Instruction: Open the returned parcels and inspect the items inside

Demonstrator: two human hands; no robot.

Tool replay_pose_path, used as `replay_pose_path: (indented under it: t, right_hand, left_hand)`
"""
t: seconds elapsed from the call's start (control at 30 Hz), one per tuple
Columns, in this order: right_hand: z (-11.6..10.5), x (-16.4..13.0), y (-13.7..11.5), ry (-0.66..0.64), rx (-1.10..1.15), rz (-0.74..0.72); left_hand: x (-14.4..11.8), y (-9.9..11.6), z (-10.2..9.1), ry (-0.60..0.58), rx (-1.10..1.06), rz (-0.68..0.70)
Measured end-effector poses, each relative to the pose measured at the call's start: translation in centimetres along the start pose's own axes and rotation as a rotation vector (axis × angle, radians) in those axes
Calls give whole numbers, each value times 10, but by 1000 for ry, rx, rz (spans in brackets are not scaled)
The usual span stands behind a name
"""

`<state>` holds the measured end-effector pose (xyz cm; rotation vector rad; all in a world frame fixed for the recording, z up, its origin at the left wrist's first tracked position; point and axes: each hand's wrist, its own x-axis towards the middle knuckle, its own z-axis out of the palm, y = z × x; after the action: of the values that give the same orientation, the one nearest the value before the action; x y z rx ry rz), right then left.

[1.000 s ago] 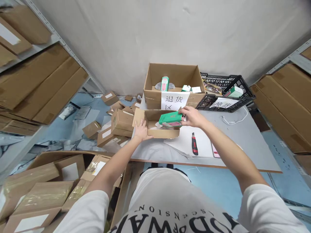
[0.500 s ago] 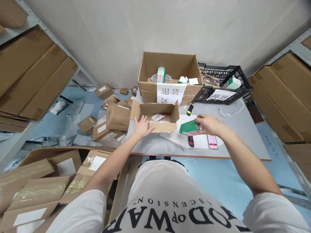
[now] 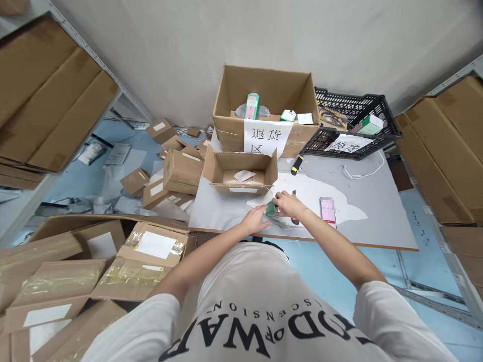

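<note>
Grey matte table (image 3: 377, 221), thin board, wood-coloured front edge; sheets of white paper (image 3: 313, 193) lie flat and a little crumpled on it. Both hands meet at the near edge over a small green box (image 3: 270, 209), glossy card, mostly hidden between them. Left hand (image 3: 254, 219) comes in from the left, fingers curled loosely, tips against the green box's left side. Right hand (image 3: 289, 204) lies over its right side, fingers bent and pinched down on it; how firmly, cannot tell. The green box sits low, at or just above the paper, near the table's front edge. Just right of the right hand a red-and-black knife (image 3: 295, 220) shows partly from under the wrist. Further right, apart, a flat pink phone (image 3: 328, 210) lies face up. Behind the hands, a shallow brown carton (image 3: 241, 173), corrugated, flaps open, paper scraps inside. Behind that, a larger open carton (image 3: 266, 108) with a white printed sign taped to its front; beside it a black plastic lattice crate (image 3: 354, 125). A yellow-and-black marker (image 3: 297, 165) lies between carton and crate. Left of the table, taped brown parcels (image 3: 177, 173) piled on blue floor.
</note>
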<state>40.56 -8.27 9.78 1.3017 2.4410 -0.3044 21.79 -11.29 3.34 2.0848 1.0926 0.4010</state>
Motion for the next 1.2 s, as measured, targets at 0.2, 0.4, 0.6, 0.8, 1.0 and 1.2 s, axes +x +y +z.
replay_pose_path:
  t: [0.2,0.4,0.6,0.8,1.0,1.2]
  right_hand:
    - [21,-4,5,220,284,-77]
    - [47,-28,27,354,484,-5]
    - [49,-36,33,352,546,64]
    - [41,-28,45,366,654,255]
    - [59,-6,55,487,888,625]
    - [56,-21,43,636,662,563]
  left_hand:
    - [47,-12,21,15,-257,-58]
    - [58,-15,20,19,-274,50]
    - [59,-14,17,-9,-219,50]
    - [60,-9,15,-39,-181,75]
    - [52,-12,18,-41,-237,51]
    - [50,-12,13,-81,-143,128]
